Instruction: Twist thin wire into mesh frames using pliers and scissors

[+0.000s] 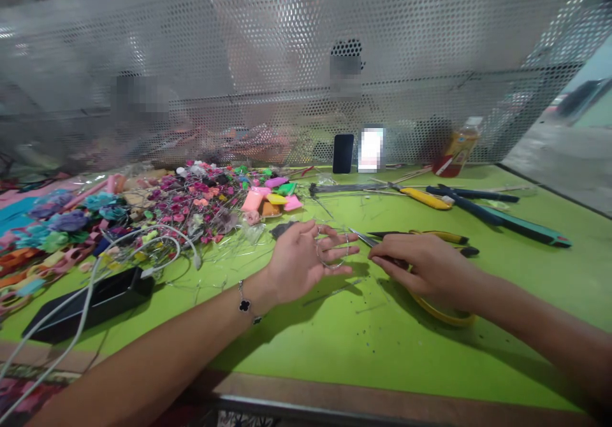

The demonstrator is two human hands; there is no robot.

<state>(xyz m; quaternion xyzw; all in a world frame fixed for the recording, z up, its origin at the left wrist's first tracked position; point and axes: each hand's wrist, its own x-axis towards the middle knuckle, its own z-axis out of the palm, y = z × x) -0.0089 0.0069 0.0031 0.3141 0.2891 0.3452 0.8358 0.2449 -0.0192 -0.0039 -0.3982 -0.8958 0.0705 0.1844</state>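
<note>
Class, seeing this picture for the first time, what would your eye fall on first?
The bright green tabletop grabs the eye, with a heap of small pink and purple flowers on its left. At centre, a thin wire loop circles the fingers of the left hand, while the right hand holds a pointed metal tool.

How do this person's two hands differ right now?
The left hand is open with fingers spread, a thin wire loop at its fingers, while the right hand curls around a slim metal-tipped tool. The left wrist wears a black clover bracelet; the right wrist looks bare. Both hands are bare and lie over the green tabletop.
</note>
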